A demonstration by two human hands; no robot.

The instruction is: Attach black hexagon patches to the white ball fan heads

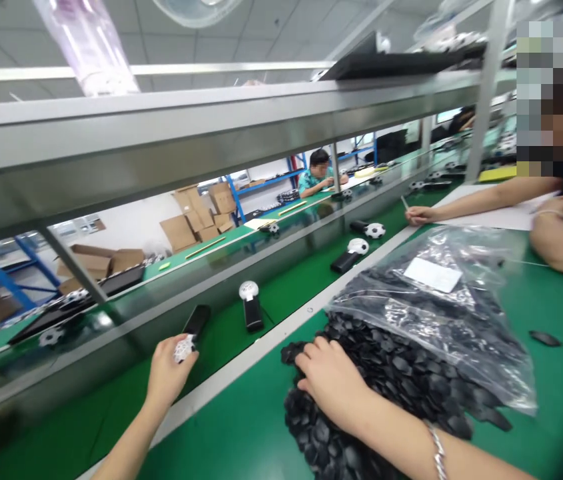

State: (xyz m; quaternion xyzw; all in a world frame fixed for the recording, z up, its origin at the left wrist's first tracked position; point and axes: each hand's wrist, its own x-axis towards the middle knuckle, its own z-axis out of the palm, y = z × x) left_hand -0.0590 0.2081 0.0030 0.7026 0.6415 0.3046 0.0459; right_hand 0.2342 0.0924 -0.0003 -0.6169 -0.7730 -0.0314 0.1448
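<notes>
My left hand (170, 373) is closed around the white football-patterned head (184, 348) of a handheld device. Its black rectangular body (197, 321) points away over the green conveyor belt. On the right, my right hand (334, 380) reaches into a heap of small black leaf-shaped pieces (401, 373). Its fingers are curled at the heap's left edge, and what lies between them is hidden. A clear plastic bag (491, 340) with a white label (432, 275) covers the far part of the heap. A similar device (252, 308) lies on the belt beyond my left hand.
More devices (350, 255) lie farther along the belt. A metal shelf beam (201, 133) crosses above it. At right, a co-worker's arm (491, 200) rests on white paper (506, 210). Another person (317, 175) sits across the line. One loose black piece (545, 338) lies right of the bag.
</notes>
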